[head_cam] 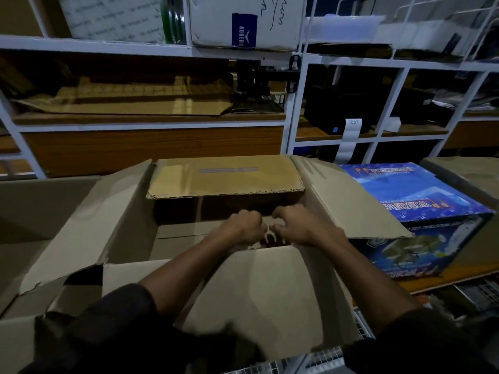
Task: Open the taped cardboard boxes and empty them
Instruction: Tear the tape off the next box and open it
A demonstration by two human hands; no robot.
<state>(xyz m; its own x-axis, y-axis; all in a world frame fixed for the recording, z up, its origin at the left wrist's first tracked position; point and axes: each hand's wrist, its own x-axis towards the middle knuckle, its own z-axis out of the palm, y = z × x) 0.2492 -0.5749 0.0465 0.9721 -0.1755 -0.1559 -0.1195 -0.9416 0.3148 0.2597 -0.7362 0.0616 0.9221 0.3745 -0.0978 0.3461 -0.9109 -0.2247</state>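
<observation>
Cardboard box [129, 225] flaps open, both hands [243, 225] [297, 225] inside, fingers curled on something pale, blue box [421, 211] just beside.

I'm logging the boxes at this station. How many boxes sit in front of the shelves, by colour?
Plain brown cardboard box, flaps open, with both hands inside: 1
Blue printed box to its right, closed: 1
Total: 2

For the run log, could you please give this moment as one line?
box: flaps open | left hand: closed inside | right hand: closed inside | grasped item: unclear | blue box: right
</observation>
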